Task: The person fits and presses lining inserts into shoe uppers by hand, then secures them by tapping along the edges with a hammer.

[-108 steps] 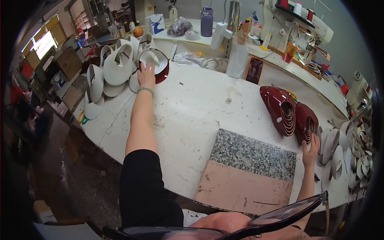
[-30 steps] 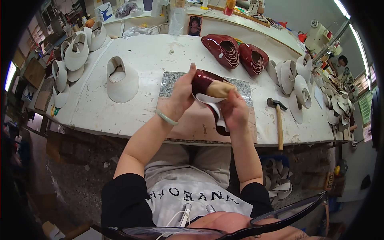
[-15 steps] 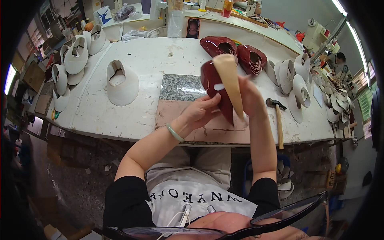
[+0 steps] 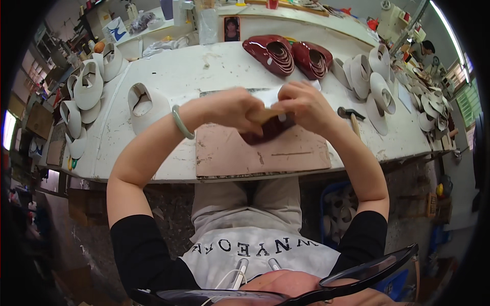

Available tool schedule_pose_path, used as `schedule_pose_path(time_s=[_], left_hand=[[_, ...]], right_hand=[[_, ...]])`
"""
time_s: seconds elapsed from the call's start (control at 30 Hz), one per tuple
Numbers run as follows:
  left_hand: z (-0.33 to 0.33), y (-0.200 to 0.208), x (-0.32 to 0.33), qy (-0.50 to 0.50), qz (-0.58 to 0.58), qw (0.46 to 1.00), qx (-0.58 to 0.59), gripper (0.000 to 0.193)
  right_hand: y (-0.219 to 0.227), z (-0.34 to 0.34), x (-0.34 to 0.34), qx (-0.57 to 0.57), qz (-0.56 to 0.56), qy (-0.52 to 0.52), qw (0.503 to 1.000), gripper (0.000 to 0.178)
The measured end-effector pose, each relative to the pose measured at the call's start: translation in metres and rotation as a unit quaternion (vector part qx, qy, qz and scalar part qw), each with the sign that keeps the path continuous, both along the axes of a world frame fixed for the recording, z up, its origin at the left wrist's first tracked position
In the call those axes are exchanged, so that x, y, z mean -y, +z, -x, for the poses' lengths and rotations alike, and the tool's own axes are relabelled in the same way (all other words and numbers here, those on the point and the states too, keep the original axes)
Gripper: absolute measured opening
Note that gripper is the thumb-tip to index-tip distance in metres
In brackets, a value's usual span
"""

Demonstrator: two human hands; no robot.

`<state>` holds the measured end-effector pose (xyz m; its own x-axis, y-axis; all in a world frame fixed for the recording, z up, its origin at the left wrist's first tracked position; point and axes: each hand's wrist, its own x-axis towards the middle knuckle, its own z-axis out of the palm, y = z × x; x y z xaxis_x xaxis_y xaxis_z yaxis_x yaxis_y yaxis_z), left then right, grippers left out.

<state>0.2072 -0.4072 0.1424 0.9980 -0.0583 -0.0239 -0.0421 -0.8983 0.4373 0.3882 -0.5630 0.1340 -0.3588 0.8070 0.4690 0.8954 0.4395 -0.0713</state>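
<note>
Both of my hands grip a glossy dark red shoe upper [image 4: 266, 133] with a tan inner side, above a pinkish-brown board [image 4: 235, 158]. My left hand [image 4: 237, 111] has its fingers closed on one end, where a strip of tan shows. My right hand [image 4: 306, 106] pinches the other end. The fingers hide much of the piece, and it is slightly blurred. Behind the hands lies something white [image 4: 265, 96], partly covered. Two stacks of nested dark red shoe uppers, a left stack [image 4: 268, 51] and a right stack [image 4: 311, 58], rest beyond my right hand.
A hammer [image 4: 351, 113] lies right of my right hand, partly behind my forearm. Off-white curved shoe pieces stand at left [image 4: 88, 84] and right [image 4: 360, 76], with a single one [image 4: 143, 104] near my left arm. A ledge [image 4: 286, 23] runs along the back.
The shoe upper has gone from upright, tan side showing, to low over the board and folded between both hands. My left hand moved up and over it; my right hand closed on it.
</note>
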Motion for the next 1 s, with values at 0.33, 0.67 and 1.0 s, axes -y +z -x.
schedule_pose_path(time_s=[0.33, 0.67, 1.0], left_hand=[[0.029, -0.076, 0.041, -0.065, -0.205, 0.976, 0.038, 0.010], [0.008, -0.072, 0.019, 0.120, 0.032, 0.970, -0.207, 0.030], [0.007, -0.071, 0.031, 0.087, -0.117, 0.976, -0.161, 0.027]], right_hand=[[-0.108, 0.036, 0.038, -0.231, 0.191, -0.115, 0.947, 0.018], [-0.084, 0.035, 0.004, -0.157, 0.358, -0.211, 0.896, 0.030], [-0.091, 0.047, 0.010, 0.008, 0.215, -0.215, 0.953, 0.030]])
